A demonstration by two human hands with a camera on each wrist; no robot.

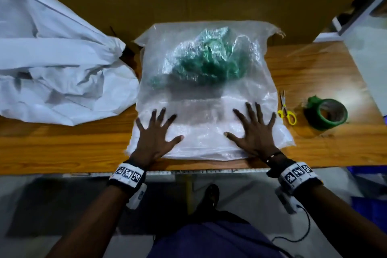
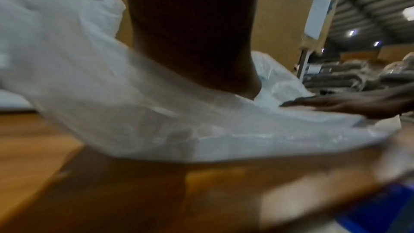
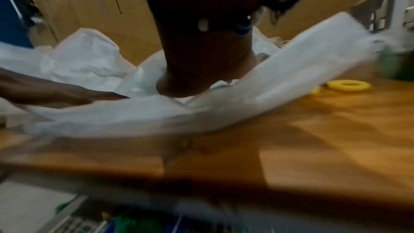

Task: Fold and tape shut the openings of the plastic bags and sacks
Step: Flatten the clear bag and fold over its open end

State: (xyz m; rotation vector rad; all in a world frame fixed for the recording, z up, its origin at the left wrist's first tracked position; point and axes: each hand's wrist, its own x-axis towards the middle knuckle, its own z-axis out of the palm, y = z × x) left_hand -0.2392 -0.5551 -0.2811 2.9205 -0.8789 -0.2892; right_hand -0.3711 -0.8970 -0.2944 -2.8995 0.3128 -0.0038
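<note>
A clear woven plastic sack [image 1: 205,98] holding a bundle of green material [image 1: 207,60] lies on the wooden table [image 1: 62,144]. Its near end is folded over towards the bundle. My left hand [image 1: 155,132] lies flat with spread fingers on the left part of the fold. My right hand [image 1: 255,128] lies flat the same way on the right part. In the left wrist view the sack [image 2: 201,130] lies under my left hand [image 2: 197,42], with the right hand [image 2: 347,104] flat farther along it. The right wrist view shows the folded sack [image 3: 224,105], blurred.
A large crumpled white sack [image 1: 58,63] lies at the left of the table. Yellow-handled scissors [image 1: 285,109] and a roll of green tape [image 1: 326,113] sit right of the clear sack. Cardboard stands behind the table, and a white box [image 1: 364,48] at the far right.
</note>
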